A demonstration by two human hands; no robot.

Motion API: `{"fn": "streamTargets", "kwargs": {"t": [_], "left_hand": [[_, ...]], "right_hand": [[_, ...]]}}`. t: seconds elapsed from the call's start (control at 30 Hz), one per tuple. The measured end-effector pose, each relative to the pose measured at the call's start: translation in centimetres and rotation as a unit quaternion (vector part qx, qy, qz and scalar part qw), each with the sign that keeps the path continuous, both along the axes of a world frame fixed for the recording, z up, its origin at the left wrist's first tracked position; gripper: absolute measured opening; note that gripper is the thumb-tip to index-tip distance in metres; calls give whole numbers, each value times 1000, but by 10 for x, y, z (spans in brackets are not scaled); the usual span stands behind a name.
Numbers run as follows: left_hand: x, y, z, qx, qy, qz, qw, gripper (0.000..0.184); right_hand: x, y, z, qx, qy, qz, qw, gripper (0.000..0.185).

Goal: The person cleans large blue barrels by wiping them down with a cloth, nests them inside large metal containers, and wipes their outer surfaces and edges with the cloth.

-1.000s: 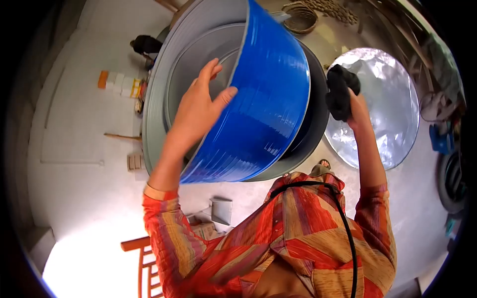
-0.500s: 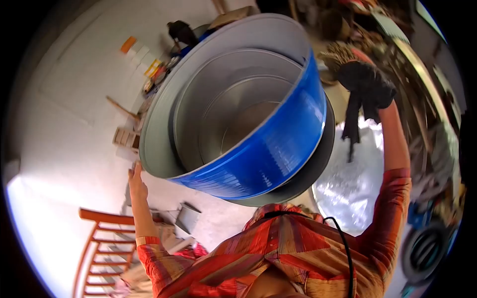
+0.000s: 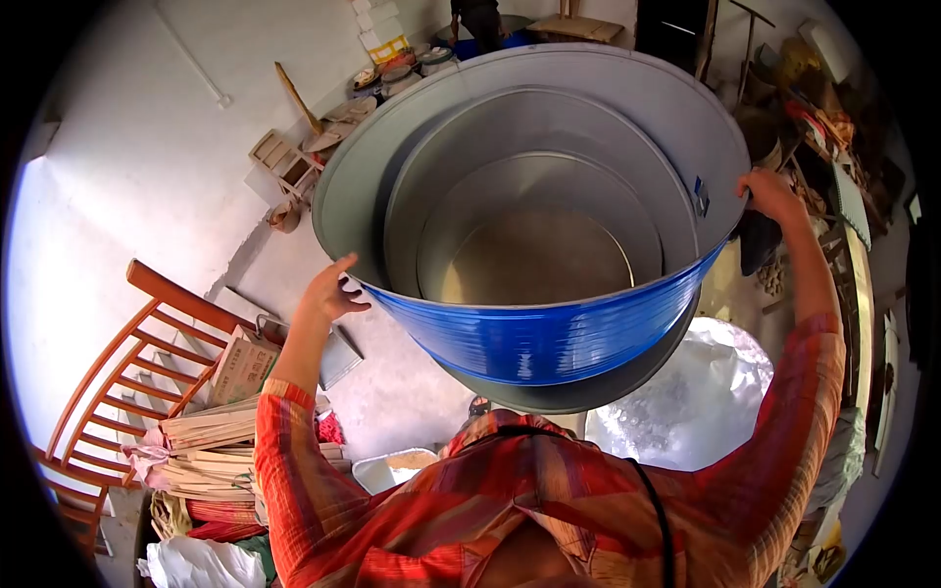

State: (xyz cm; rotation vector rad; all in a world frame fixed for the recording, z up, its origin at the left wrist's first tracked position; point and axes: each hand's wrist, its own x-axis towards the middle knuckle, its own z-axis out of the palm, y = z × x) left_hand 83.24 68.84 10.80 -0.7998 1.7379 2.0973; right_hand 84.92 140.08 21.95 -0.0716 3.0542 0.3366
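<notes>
A large round metal tub (image 3: 529, 338), blue outside and grey inside, fills the middle in front of me. A narrower grey cylinder wall (image 3: 647, 157) shows inside it. My left hand (image 3: 331, 292) is at the tub's near left rim with fingers spread; whether the fingertips touch it I cannot tell. On the right side, my right hand (image 3: 774, 194) has its fingers closed on the rim. Black cloth (image 3: 760, 241) hangs just below that hand. Beneath the tub, a dark round edge (image 3: 588, 392) is partly hidden.
Silvery sheeting (image 3: 686, 402) lies on the floor at right. A wooden slatted rack (image 3: 162, 367), a cardboard box (image 3: 243, 367) and bundled sticks (image 3: 211, 446) stand at left. A person (image 3: 478, 22) is at the back. Clutter (image 3: 818, 127) lines the right wall.
The tub's opening has turned and now appears wider. My right hand has come from beyond the tub's right side onto its rim. The left hand has shifted right and up along the rim.
</notes>
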Motion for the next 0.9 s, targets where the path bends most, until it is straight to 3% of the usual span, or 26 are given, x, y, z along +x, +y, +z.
{"fn": "streamTargets", "kwargs": {"t": [0.03, 0.07, 0.13, 0.5, 0.8, 0.9], "left_hand": [[-5, 2, 3, 38, -12, -9, 999, 58], [-15, -3, 2, 35, -12, -14, 999, 58], [-27, -12, -4, 64, -26, -71, 995, 38], [-68, -10, 63, -41, 64, -137, 988, 35], [-154, -49, 65, -103, 66, -167, 978, 39], [-196, -68, 54, -119, 103, -127, 979, 37]], "right_hand": [[5, -4, -1, 7, 53, 6, 999, 23], [11, -5, -3, 13, 108, 9, 994, 16], [14, 7, -9, 33, 124, 13, 992, 19], [48, -3, 12, 33, 164, 78, 983, 17], [141, -86, -22, 70, 183, 14, 981, 13], [158, -132, -18, 102, 183, 12, 978, 15]]}}
